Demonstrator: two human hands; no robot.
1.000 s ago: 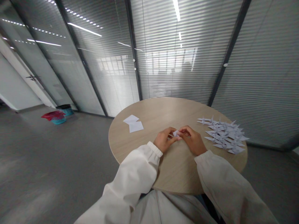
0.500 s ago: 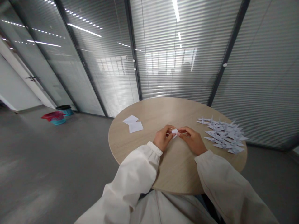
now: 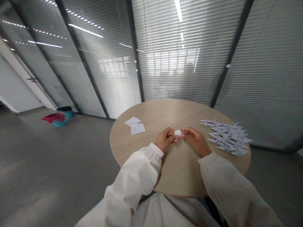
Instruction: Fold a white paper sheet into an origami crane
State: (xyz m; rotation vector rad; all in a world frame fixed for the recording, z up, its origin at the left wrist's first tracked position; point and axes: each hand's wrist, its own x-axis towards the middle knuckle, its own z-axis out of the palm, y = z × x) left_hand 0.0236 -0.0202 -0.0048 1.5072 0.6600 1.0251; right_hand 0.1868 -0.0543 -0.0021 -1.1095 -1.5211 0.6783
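Note:
Between my two hands is a small folded piece of white paper (image 3: 177,133), held a little above the round table. My left hand (image 3: 166,139) pinches its left side with thumb and fingers. From the other side, my right hand (image 3: 194,139) grips the right edge, its thumb below and fingers stretched along the top. The fingers hide part of the folds. To the left lie white paper squares (image 3: 137,128), overlapping at their corners. On the right side of the table sits a heap of folded paper cranes (image 3: 228,137).
The round wooden table (image 3: 175,110) stands close to a glass partition with blinds (image 3: 180,85). On the floor at the left are a bin with a red liner (image 3: 55,119) and a bin with a black liner (image 3: 67,111). A door (image 3: 28,72) is at the far left.
The folded paper has tilted so more of its white face shows. My right hand has shifted slightly to the right and its fingers have moved. Squares and cranes stay put.

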